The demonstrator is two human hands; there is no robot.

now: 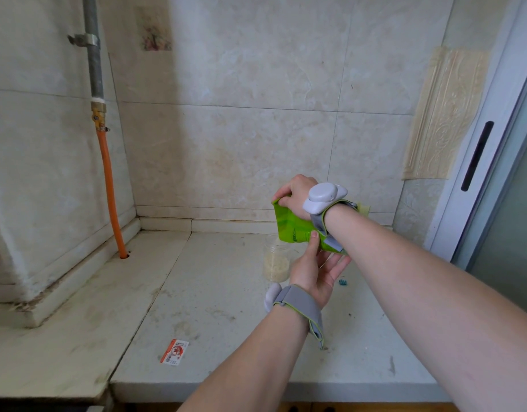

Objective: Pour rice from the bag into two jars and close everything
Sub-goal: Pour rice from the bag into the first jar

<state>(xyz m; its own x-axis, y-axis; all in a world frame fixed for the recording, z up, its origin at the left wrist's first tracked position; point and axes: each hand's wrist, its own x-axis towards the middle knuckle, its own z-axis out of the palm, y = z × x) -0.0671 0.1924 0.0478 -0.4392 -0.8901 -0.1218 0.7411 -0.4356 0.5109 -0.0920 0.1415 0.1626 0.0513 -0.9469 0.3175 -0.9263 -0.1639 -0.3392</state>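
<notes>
Right hand raised, gripping bag top; left hand below, pinching its bottom

The bag was bright green, the hose orange, the rice whitish, the card red and white.

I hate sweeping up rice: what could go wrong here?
The green bag is held above the clear jar, its mouth out of sight: rice could miss the opening. The left hand only pinches the bag's lower edge, so it might slip. Neither hand steadies the jar; a bump could tip it.
</notes>
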